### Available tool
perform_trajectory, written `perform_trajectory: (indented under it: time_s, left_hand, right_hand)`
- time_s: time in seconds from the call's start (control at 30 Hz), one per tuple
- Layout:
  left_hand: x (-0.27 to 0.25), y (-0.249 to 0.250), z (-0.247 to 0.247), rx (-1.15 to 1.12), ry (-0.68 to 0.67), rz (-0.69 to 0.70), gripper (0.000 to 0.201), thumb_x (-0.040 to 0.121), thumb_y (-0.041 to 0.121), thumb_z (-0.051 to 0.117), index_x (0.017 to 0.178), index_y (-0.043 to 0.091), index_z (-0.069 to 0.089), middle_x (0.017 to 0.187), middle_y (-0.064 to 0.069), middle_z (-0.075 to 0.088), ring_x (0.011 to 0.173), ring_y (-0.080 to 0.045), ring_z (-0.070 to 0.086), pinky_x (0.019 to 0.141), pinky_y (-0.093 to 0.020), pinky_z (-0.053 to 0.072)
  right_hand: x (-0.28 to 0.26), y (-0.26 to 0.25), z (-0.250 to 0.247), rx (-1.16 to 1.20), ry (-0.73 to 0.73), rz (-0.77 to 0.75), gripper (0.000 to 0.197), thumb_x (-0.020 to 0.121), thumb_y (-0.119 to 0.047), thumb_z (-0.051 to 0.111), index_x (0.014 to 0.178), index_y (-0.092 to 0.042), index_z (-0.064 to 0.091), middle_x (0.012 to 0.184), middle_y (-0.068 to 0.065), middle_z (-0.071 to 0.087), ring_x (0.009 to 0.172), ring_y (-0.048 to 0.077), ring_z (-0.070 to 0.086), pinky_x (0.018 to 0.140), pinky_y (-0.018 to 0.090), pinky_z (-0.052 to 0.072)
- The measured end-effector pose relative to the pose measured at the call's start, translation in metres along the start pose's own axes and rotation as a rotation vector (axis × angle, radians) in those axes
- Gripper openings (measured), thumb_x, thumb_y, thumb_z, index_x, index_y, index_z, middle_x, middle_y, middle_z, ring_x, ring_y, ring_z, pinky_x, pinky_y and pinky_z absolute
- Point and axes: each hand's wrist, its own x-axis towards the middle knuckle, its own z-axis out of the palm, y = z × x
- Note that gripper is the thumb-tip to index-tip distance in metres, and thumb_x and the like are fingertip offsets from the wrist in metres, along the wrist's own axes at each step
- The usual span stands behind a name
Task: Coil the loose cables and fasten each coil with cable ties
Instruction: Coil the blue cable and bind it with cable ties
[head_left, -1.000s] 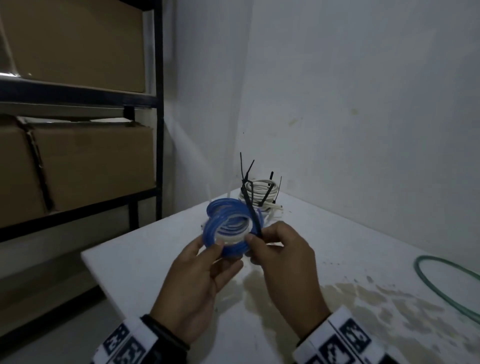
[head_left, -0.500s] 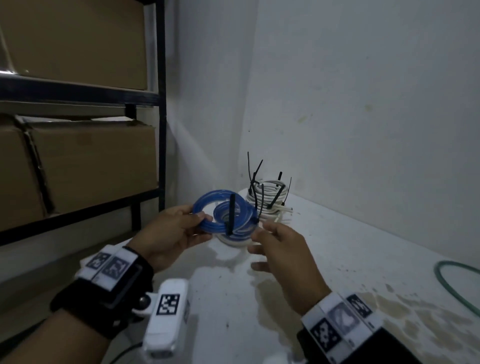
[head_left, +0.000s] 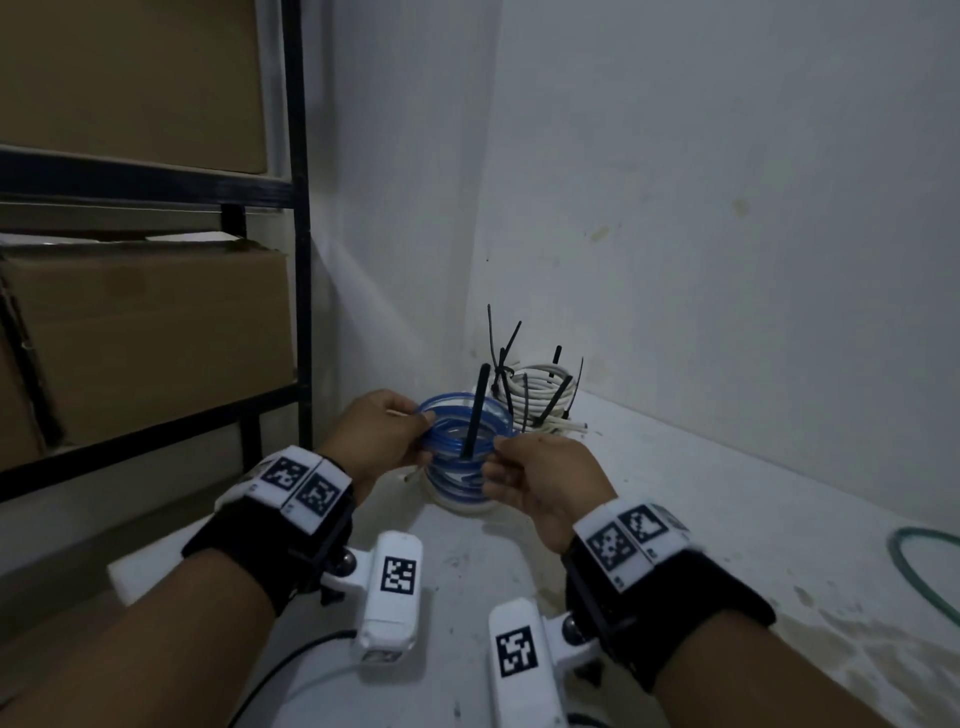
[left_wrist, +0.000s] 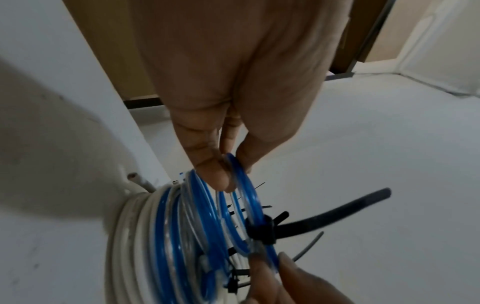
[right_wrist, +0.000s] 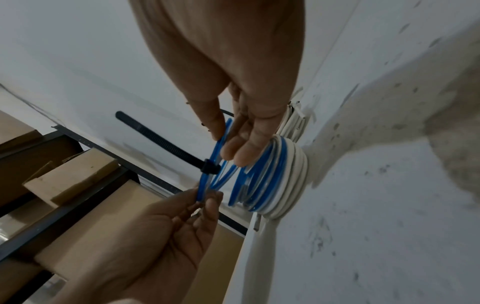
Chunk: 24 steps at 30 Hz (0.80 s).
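Observation:
A blue cable coil (head_left: 451, 415) bound by a black cable tie (head_left: 475, 410) is held flat between both hands. The tie's tail stands upright. My left hand (head_left: 422, 420) pinches the coil's left edge, seen close in the left wrist view (left_wrist: 232, 176). My right hand (head_left: 496, 448) pinches the right edge between thumb and fingers (right_wrist: 228, 148). The coil (right_wrist: 207, 181) hovers just above a stack of blue and white coils (head_left: 457, 493) on the table. In the wrist views the tie (left_wrist: 324, 216) (right_wrist: 161, 139) sticks out sideways beside the stack (left_wrist: 168, 236) (right_wrist: 272, 174).
A white coil with several black ties (head_left: 540, 400) sits in the wall corner behind the stack. A green cable loop (head_left: 924, 571) lies at the right of the stained white table (head_left: 727, 519). A black metal shelf with cardboard boxes (head_left: 145, 338) stands left.
The blue coil went from upright near me to flat and farther out, over the stack. My right hand, open half a second ago, now pinches the coil's right edge.

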Motion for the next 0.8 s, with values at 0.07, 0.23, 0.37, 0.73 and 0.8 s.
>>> perform_trajectory:
  time_s: [0.07,0.23,0.37,0.73,0.8]
  left_hand:
    - [0.004,-0.004,0.002,0.121,0.022,0.047,0.014,0.090,0.012,0.063,0.096,0.000,0.058,0.079,-0.015,0.062,0.066,-0.024,0.059,0.059,-0.028,0.055]
    - [0.006,-0.014,0.004,0.235,0.050,0.116,0.014,0.087,0.018,0.067,0.093,0.006,0.062,0.077,-0.007,0.060,0.068,-0.021,0.056,0.069,-0.033,0.050]
    - [0.006,-0.016,0.004,0.233,0.080,0.142,0.009,0.087,0.016,0.066,0.080,0.011,0.065,0.080,-0.005,0.063,0.075,-0.018,0.056,0.074,-0.032,0.047]
    - [0.003,-0.017,0.003,0.083,0.116,-0.014,0.020,0.095,0.006,0.048,0.110,0.009,0.061,0.103,-0.010,0.057,0.082,-0.020,0.052,0.072,-0.030,0.045]
    - [0.000,-0.015,0.002,0.080,0.185,0.006,0.027,0.094,0.011,0.051,0.120,0.008,0.057,0.111,-0.010,0.056,0.097,-0.024,0.053,0.087,-0.036,0.045]
  right_hand:
    - [0.004,0.000,-0.001,0.018,0.022,0.008,0.022,0.091,0.002,0.053,0.070,-0.004,0.055,0.057,0.008,0.054,0.038,0.009,0.052,0.044,0.022,0.049]
    - [0.009,0.003,-0.004,0.037,0.053,0.013,0.023,0.091,0.002,0.055,0.068,-0.001,0.055,0.052,0.008,0.054,0.034,0.009,0.053,0.042,0.020,0.049]
    - [0.010,0.002,-0.003,0.018,0.021,0.041,0.028,0.093,0.000,0.053,0.065,-0.003,0.051,0.048,0.007,0.051,0.030,0.008,0.048,0.037,0.017,0.044]
    - [0.002,0.004,-0.018,-0.182,0.025,0.038,0.021,0.092,-0.016,0.058,0.072,-0.010,0.058,0.054,0.003,0.052,0.043,0.012,0.046,0.045,0.022,0.041]
    - [-0.006,-0.001,-0.027,-0.213,0.033,0.055,0.019,0.092,-0.011,0.054,0.074,-0.009,0.057,0.056,0.004,0.054,0.043,0.013,0.047,0.045,0.022,0.041]
